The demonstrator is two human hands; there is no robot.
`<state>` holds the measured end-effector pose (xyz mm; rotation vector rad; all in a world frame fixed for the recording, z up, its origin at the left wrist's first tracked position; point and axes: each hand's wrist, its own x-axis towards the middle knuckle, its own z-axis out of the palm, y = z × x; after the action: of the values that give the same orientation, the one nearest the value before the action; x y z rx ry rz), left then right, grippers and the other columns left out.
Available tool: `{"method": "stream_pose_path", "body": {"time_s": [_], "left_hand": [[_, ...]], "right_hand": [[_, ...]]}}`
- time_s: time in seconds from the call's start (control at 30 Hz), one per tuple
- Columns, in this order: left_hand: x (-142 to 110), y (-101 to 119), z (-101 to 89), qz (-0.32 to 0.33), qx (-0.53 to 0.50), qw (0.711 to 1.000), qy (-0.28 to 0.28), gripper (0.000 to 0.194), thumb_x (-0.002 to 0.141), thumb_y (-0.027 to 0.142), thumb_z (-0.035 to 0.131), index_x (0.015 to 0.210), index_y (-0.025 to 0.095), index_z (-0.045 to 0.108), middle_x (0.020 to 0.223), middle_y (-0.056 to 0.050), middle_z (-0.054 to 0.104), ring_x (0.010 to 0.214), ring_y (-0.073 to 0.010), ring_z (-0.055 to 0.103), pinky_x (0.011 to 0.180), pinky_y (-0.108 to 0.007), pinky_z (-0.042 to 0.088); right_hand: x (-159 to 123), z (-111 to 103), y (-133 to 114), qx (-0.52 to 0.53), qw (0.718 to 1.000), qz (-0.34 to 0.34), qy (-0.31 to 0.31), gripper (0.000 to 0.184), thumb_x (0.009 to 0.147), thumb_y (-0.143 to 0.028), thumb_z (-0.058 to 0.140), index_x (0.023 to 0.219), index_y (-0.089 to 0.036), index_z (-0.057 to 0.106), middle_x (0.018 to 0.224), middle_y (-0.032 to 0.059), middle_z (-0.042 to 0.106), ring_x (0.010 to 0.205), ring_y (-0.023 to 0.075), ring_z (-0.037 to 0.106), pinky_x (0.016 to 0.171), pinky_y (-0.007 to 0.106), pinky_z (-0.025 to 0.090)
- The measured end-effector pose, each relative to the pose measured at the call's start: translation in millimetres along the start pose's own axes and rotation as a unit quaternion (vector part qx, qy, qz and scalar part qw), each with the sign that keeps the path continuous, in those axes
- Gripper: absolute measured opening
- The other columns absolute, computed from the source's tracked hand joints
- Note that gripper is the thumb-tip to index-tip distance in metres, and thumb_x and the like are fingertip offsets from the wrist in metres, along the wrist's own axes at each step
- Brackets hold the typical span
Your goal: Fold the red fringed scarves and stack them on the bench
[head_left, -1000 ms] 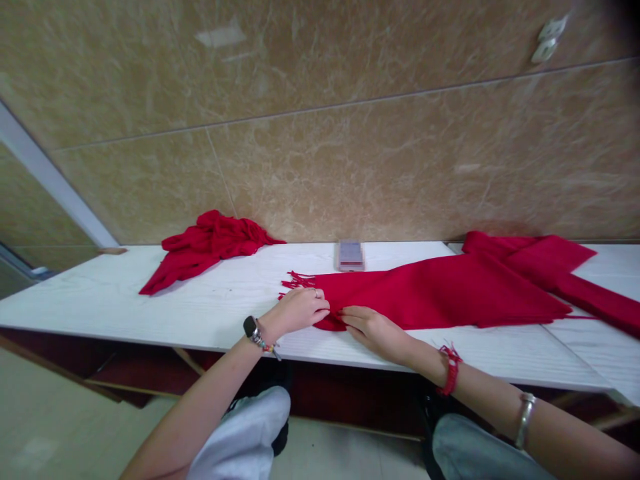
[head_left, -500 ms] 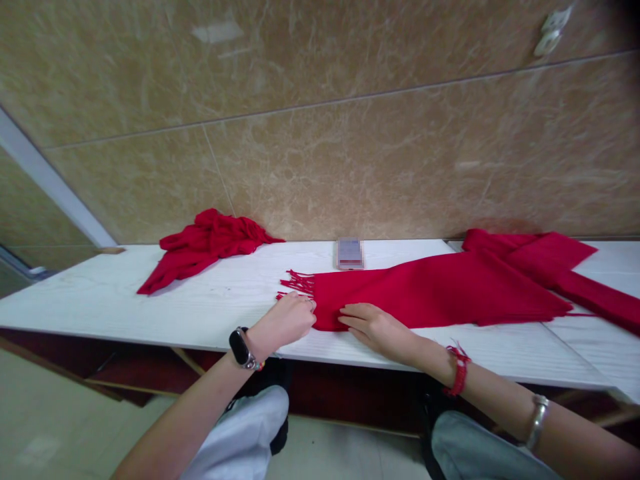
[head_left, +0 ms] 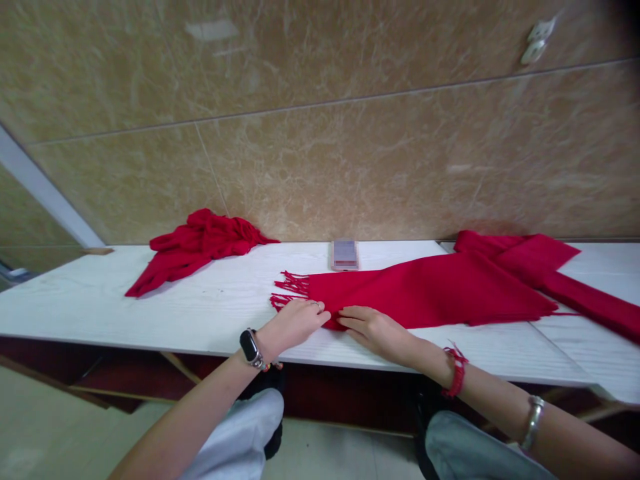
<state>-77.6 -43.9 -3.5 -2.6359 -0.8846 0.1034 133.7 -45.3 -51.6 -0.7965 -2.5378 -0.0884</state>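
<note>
Along the front of the white, faintly grained worktop (head_left: 175,327), a long red scarf (head_left: 425,293) lies flat, smooth and matte, its twisted fringe (head_left: 295,283) splayed at the left end. The left hand (head_left: 299,320) bends its fingers over that end; the right hand (head_left: 375,331) rests beside it, fingers loosely extended on the cloth. The fingertips and thumbs are hidden, so I cannot tell whether either pinches fabric. An uneven pull could skew the layers or wrinkle the end, and loose strands might tangle. Behind lies a crumpled, deeply creased red cloth (head_left: 205,240).
</note>
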Motion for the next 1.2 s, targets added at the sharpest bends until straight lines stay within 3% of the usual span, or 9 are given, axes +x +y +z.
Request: {"method": "stream_pose_path", "body": {"time_s": [0.13, 0.4, 0.63, 0.83, 0.9, 0.97, 1.03, 1.1, 1.2], "left_hand": [[2.6, 1.0, 5.6, -0.049, -0.005, 0.999, 0.006, 0.012, 0.083, 0.012, 0.048, 0.092, 0.015, 0.055, 0.089, -0.006, 0.059, 0.081, -0.0196, 0.059, 0.071, -0.031, 0.045], [6.0, 6.1, 4.7, -0.063, 0.007, 0.998, 0.017, 0.009, 0.084, 0.013, 0.05, 0.088, 0.017, 0.058, 0.089, -0.006, 0.06, 0.083, -0.0186, 0.059, 0.072, -0.031, 0.044], [-0.7, 6.1, -7.6, -0.075, 0.002, 0.997, -0.035, 0.014, 0.079, 0.004, 0.055, 0.081, 0.016, 0.063, 0.084, -0.006, 0.065, 0.085, -0.0207, 0.06, 0.076, -0.033, 0.042], [-0.7, 10.3, -22.5, -0.149, -0.023, 0.983, -0.103, 0.023, 0.077, -0.002, 0.05, 0.077, 0.014, 0.066, 0.073, -0.008, 0.066, 0.076, -0.024, 0.063, 0.066, -0.034, 0.043], [5.9, 10.6, -26.2, -0.169, -0.025, 0.981, -0.097, 0.025, 0.078, 0.0, 0.048, 0.084, 0.015, 0.067, 0.08, -0.009, 0.067, 0.081, -0.0252, 0.063, 0.069, -0.036, 0.045], [20.5, 11.4, -24.5, -0.171, -0.037, 0.984, -0.045, 0.029, 0.08, 0.001, 0.045, 0.095, 0.017, 0.065, 0.096, -0.01, 0.067, 0.092, -0.0248, 0.061, 0.077, -0.037, 0.045], [41.7, 13.3, -15.9, -0.145, -0.068, 0.987, 0.02, 0.035, 0.082, 0.004, 0.043, 0.108, 0.018, 0.061, 0.118, -0.01, 0.059, 0.108, -0.0233, 0.054, 0.088, -0.038, 0.042], [63.8, 15.7, -3.1, -0.098, -0.122, 0.986, 0.048, 0.039, 0.087, 0.009, 0.037, 0.121, 0.02, 0.053, 0.133, -0.008, 0.046, 0.121, -0.0206, 0.043, 0.097, -0.037, 0.037], [84.9, 17.9, 13.2, -0.138, -0.201, 0.969, -0.04, 0.044, 0.093, 0.034, 0.032, 0.136, 0.027, 0.035, 0.146, -0.005, 0.026, 0.132, -0.0312, 0.021, 0.098, -0.056, 0.03]], "right_hand": [[-3.9, -3.2, 7.2, -0.028, 1.0, 0.01, 0.002, 0.03, 0.083, -0.015, 0.05, 0.11, -0.016, 0.062, 0.11, 0.0109, 0.064, 0.099, 0.0212, 0.06, 0.087, 0.035, 0.049], [-8.0, -5.8, 9.5, -0.082, 0.997, 0.002, -0.007, 0.034, 0.084, -0.004, 0.042, 0.109, -0.015, 0.062, 0.107, 0.0116, 0.065, 0.094, 0.02, 0.063, 0.083, 0.034, 0.052], [-27.2, -28.9, 15.8, -0.105, 0.991, 0.005, -0.084, 0.047, 0.078, 0.004, 0.039, 0.119, -0.012, 0.055, 0.121, 0.0137, 0.057, 0.109, 0.0214, 0.055, 0.091, 0.034, 0.048], [-48.7, -45.7, 21.8, -0.085, 0.991, 0.006, -0.106, 0.046, 0.081, 0.001, 0.039, 0.122, -0.013, 0.053, 0.124, 0.0123, 0.056, 0.112, 0.0203, 0.053, 0.094, 0.034, 0.046], [-48.0, -49.4, 30.7, -0.079, 0.992, -0.001, -0.095, 0.04, 0.084, -0.006, 0.039, 0.119, -0.014, 0.055, 0.121, 0.0105, 0.058, 0.112, 0.0197, 0.053, 0.096, 0.033, 0.045], [-42.4, -48.7, 42.9, -0.084, 0.994, 0.021, -0.064, 0.036, 0.087, -0.012, 0.038, 0.119, -0.014, 0.055, 0.12, 0.0104, 0.059, 0.115, 0.0206, 0.05, 0.098, 0.035, 0.042], [-34.9, -42.1, 55.1, -0.092, 0.992, 0.081, -0.03, 0.037, 0.089, -0.016, 0.037, 0.123, -0.012, 0.052, 0.124, 0.0131, 0.056, 0.119, 0.0227, 0.046, 0.1, 0.039, 0.04], [-29.6, -30.9, 64.0, -0.094, 0.983, 0.155, -0.025, 0.04, 0.09, -0.023, 0.039, 0.126, -0.009, 0.048, 0.129, 0.017, 0.05, 0.123, 0.0253, 0.042, 0.1, 0.043, 0.038], [-29.8, -14.0, 68.4, -0.098, 0.967, 0.223, -0.075, 0.048, 0.09, -0.034, 0.039, 0.13, -0.008, 0.044, 0.135, 0.018, 0.042, 0.126, 0.0292, 0.035, 0.099, 0.048, 0.036]]}}
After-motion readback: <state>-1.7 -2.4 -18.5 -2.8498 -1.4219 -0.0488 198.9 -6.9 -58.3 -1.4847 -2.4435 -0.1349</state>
